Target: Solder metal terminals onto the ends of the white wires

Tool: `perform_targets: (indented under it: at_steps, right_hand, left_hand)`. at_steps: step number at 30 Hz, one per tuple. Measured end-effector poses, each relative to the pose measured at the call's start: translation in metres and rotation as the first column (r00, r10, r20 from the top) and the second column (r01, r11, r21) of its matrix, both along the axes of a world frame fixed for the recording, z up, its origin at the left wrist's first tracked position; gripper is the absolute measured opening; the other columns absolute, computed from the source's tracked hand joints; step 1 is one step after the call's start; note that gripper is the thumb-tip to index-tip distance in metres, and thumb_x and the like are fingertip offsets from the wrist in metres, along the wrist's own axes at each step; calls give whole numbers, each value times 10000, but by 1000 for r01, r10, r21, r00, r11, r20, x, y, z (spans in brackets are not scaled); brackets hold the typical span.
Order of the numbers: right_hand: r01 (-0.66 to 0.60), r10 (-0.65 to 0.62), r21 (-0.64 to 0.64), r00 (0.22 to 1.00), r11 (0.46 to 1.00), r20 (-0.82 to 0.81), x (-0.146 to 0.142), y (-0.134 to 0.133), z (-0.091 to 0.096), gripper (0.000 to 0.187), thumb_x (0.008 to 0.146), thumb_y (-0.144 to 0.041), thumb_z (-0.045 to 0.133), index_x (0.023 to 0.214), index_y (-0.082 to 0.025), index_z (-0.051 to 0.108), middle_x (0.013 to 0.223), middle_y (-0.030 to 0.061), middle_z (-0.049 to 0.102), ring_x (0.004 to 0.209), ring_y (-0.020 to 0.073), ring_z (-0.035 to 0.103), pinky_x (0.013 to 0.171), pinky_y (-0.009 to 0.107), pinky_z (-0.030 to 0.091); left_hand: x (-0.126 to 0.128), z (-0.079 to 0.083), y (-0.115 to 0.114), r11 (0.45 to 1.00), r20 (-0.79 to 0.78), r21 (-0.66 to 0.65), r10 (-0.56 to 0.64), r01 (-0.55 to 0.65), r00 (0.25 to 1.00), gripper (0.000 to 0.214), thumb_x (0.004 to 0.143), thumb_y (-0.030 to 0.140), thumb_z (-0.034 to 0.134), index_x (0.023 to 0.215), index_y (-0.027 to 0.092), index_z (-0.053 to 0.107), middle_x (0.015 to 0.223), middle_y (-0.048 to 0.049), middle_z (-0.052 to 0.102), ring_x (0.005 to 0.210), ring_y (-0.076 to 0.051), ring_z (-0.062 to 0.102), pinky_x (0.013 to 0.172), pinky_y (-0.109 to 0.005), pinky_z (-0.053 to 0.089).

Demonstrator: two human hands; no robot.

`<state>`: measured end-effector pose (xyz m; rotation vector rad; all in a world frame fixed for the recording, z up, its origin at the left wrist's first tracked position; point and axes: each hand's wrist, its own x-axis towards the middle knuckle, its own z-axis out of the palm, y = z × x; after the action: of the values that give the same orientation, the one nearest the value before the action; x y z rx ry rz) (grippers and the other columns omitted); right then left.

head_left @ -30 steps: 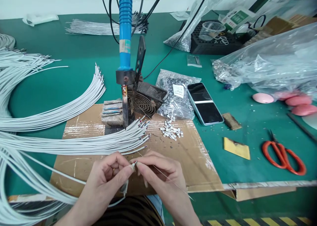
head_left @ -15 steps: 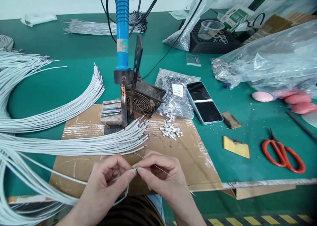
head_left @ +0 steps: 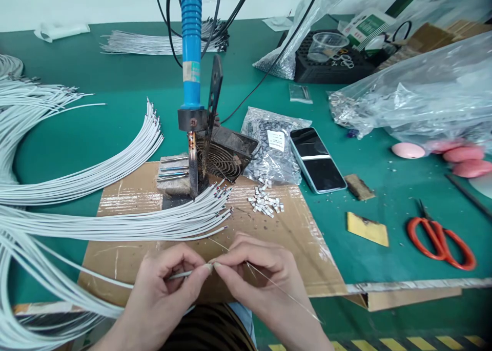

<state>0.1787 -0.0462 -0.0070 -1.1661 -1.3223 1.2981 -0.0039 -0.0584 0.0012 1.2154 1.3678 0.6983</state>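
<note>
Lower centre of frame, over cardboard (head_left: pixel 300 238): left hand (head_left: pixel 161 294) pinched closed on white wire (head_left: pixel 180 275) end; right hand (head_left: pixel 253 279) pinched on thin strand (head_left: pixel 284 293), fingertips meeting. Advisable: grip near the tips, ends aligned, hands steady.

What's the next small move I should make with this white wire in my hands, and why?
Probably carry the wire's end forward to the soldering iron. The left hand pinches the white wire near its end, the right hand closes its fingers on that end, and a thin strand crosses that hand. The iron's tip stands just beyond, over the cardboard.
</note>
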Motion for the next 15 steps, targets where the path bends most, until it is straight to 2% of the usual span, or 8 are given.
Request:
perform_targets:
  at_steps: [3, 5, 8, 11, 13, 15]
  right_hand:
    - [77, -77, 33, 997, 996, 10, -8, -6, -7, 179, 830, -137, 761, 660, -190, 776, 556, -18, 598, 530, 107, 507, 483, 217, 403]
    - [170, -176, 118, 983, 978, 47, -16, -12, -12, 193, 850, -130, 736, 670, -197, 747, 547, -24, 576, 509, 108, 491, 457, 227, 384]
    - [303, -364, 354, 924, 885, 117, -29, -20, -17, 177, 849, -60, 718, 800, -228, 745, 562, -27, 582, 497, 121, 488, 454, 261, 401]
    - [308, -455, 538, 876, 784, 162, -36, -25, -19, 357, 802, 38, 730, 994, -262, 752, 660, 0, 684, 538, 147, 565, 485, 290, 456]
    - [274, -444, 563, 876, 780, 188, -35, -26, -19, 413, 798, 56, 734, 1056, -265, 751, 720, 18, 729, 577, 159, 611, 520, 300, 488]
    - [242, -382, 511, 905, 825, 188, -31, -25, -20, 381, 824, 37, 730, 1057, -262, 763, 733, 19, 740, 599, 158, 616, 544, 297, 497]
  left_hand:
    - [6, 5, -1, 997, -106, 80, 19, -11, 994, 309, 931, 368, 667, 678, 193, 696, 556, 53, 459, 526, -107, 347, 513, -258, 268]
    - [9, 6, -3, 995, -103, 96, 39, -29, 994, 319, 950, 355, 637, 676, 198, 681, 554, 56, 455, 521, -107, 352, 517, -260, 279]
    - [14, 6, -5, 996, -17, 54, 74, -73, 997, 326, 980, 384, 608, 720, 207, 692, 578, 36, 552, 531, -120, 451, 531, -251, 342]
    - [18, 8, -4, 984, 80, -23, 180, -179, 980, 225, 945, 386, 668, 799, 220, 710, 665, 13, 668, 600, -145, 585, 572, -232, 441]
    - [19, 10, -2, 968, 103, -59, 251, -246, 962, 156, 888, 353, 730, 804, 221, 714, 687, 16, 683, 620, -140, 603, 580, -214, 472]
    - [20, 14, 0, 953, 91, -92, 296, -288, 951, 141, 829, 321, 775, 766, 214, 709, 660, 29, 656, 602, -122, 578, 557, -189, 467]
